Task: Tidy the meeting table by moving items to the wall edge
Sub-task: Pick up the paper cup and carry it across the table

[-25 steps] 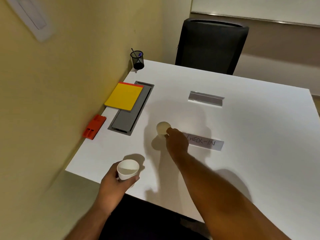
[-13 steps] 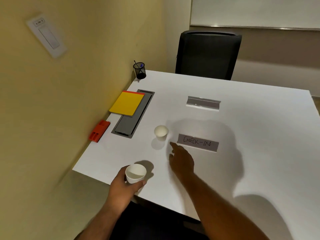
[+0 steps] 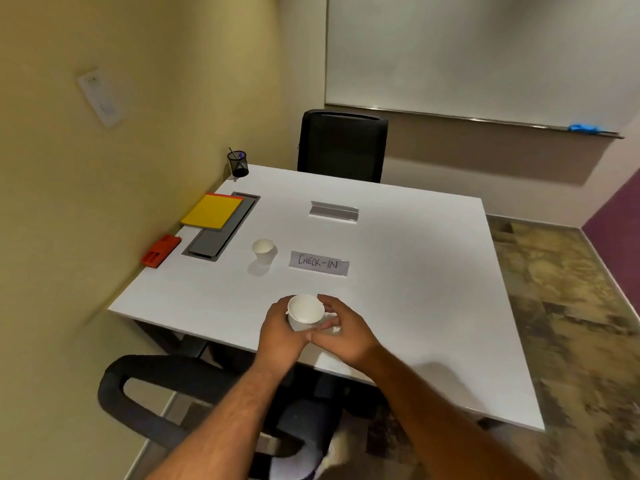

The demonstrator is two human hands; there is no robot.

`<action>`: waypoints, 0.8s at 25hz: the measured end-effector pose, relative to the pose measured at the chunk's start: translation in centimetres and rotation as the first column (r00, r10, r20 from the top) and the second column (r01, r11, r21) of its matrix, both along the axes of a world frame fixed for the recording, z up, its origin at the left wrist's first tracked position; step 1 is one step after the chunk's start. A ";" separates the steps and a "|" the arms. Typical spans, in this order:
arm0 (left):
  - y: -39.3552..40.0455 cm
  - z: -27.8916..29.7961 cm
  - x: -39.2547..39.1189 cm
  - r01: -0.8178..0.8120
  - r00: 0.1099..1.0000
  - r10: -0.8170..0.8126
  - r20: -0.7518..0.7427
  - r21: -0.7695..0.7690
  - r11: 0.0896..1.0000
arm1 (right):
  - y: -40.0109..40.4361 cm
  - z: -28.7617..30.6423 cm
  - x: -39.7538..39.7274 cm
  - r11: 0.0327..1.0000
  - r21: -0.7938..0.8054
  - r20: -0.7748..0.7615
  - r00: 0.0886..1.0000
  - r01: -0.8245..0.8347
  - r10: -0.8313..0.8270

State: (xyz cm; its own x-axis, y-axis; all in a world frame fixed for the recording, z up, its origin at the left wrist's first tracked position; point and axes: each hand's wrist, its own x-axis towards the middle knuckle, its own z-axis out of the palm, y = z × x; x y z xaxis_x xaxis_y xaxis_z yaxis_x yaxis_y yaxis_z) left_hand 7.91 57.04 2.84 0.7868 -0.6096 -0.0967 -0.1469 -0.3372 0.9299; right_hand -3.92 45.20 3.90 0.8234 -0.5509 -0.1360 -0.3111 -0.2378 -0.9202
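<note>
A white paper cup (image 3: 305,312) is held above the near edge of the white table (image 3: 398,271), with my left hand (image 3: 281,332) wrapped round its left side and my right hand (image 3: 343,332) touching its right side. A second paper cup (image 3: 264,251) stands alone mid-table. To its right lies a grey "CHECK-IN" sign (image 3: 319,263), and farther back a grey sign holder (image 3: 334,212). Along the yellow wall sit a yellow notepad (image 3: 212,211) on a grey cable tray lid (image 3: 221,230), a red object (image 3: 160,250), and a black mesh pen cup (image 3: 238,163).
A black chair (image 3: 343,147) stands at the table's far side, and another black chair (image 3: 162,396) is below me at the near edge. A whiteboard (image 3: 467,53) hangs on the far wall. Patterned floor lies to the right.
My right hand let go of the mid-table cup, pulled back and came onto the cup in my left hand. My view drew back and up from the table.
</note>
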 end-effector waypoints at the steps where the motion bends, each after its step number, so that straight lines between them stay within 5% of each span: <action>1: -0.6 0.3 -2.0 0.026 1.000 -0.026 0.017 -0.004 1.000 | -0.4 0.8 -2.2 0.999 -0.021 -0.007 1.000 0.026 -0.026; 12: -13.0 0.3 -19.2 0.141 0.982 -0.135 0.130 -0.037 0.989 | -12.3 1.9 -18.7 0.984 -0.080 0.011 0.987 0.160 -0.160; 16: -21.5 -1.1 -26.7 0.052 0.986 -0.035 0.166 -0.098 0.994 | -22.0 -0.5 -23.9 0.984 -0.104 0.019 0.989 0.146 -0.145; 20: -29.4 -2.5 -34.7 -0.150 0.981 0.160 0.112 -0.090 0.985 | -31.4 -2.5 -29.0 0.991 -0.125 -0.064 0.997 -0.042 0.034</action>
State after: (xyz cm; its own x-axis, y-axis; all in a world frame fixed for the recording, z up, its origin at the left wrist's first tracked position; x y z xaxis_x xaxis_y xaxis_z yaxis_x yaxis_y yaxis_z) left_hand -26.78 27.67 0.34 0.8753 -0.4812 0.0474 -0.2094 -0.2887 0.9342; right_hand -32.91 13.79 1.44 0.8362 -0.5355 -0.1183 -0.3548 -0.3638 -0.8613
